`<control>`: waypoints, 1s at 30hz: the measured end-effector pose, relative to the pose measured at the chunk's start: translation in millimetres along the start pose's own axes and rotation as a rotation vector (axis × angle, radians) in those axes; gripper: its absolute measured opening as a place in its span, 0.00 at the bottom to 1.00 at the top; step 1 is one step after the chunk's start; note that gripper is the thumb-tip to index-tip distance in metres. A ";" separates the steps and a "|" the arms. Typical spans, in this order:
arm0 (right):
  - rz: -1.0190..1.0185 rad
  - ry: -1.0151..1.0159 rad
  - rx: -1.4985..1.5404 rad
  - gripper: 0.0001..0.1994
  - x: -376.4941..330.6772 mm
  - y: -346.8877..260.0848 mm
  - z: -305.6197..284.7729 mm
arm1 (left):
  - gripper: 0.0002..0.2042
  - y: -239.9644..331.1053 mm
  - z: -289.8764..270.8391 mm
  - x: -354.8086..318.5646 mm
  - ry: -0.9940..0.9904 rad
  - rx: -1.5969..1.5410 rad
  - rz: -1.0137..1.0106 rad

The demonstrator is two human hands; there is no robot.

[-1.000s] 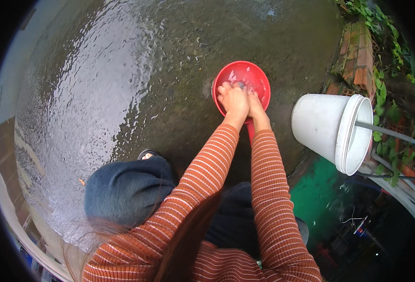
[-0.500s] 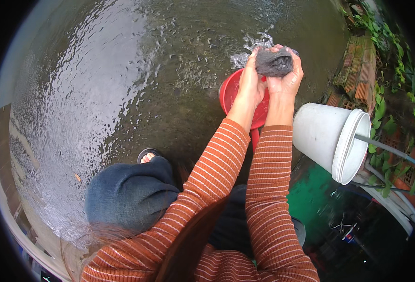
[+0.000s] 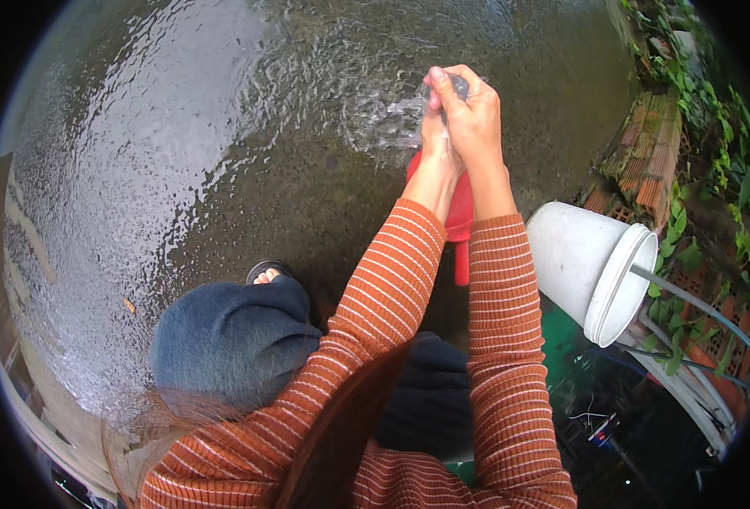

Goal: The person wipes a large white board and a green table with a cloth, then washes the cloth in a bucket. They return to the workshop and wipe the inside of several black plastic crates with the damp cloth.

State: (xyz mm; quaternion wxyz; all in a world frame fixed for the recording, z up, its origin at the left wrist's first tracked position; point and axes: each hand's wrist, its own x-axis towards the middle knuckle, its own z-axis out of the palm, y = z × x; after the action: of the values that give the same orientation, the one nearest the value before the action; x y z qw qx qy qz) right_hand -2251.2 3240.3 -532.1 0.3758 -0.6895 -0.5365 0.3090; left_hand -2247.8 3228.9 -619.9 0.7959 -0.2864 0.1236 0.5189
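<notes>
I have wet grey-brown concrete ground spreading around a round red plastic dipper with a straight handle. Orange-brown, white-striped knit sleeves reach toward the dipper from below, and I see a blue denim trouser leg at its lower left. Right of the dipper, a white round plastic bucket turns its mouth away from it. At the dipper's upper right I find ridged, mossy orange-brown bricks. Over the dipper's far side, covering much of its bowl, the bare left hand and bare right hand press together, clamped on a small dark grey cloth; I make out only a patch of it, beyond the dipper
</notes>
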 end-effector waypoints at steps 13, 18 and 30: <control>0.908 0.202 1.245 0.12 -46.6 112.0 -101.1 | 0.24 -28.1 -14.1 -62.8 0.062 2.161 0.308; 0.773 0.202 0.312 0.16 -111.3 124.7 -121.7 | 0.22 -15.3 -27.1 -32.5 -0.304 1.798 0.800; 0.697 -0.030 -0.382 0.13 -131.8 169.7 -35.9 | 0.17 -12.4 -127.4 -31.1 -0.037 2.265 0.144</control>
State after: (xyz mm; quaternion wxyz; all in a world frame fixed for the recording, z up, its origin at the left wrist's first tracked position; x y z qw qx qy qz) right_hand -2166.0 3081.5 -654.4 0.1053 -0.8832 -0.3236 0.3227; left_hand -2237.3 3127.3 -703.2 0.5671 0.6138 0.5263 0.1571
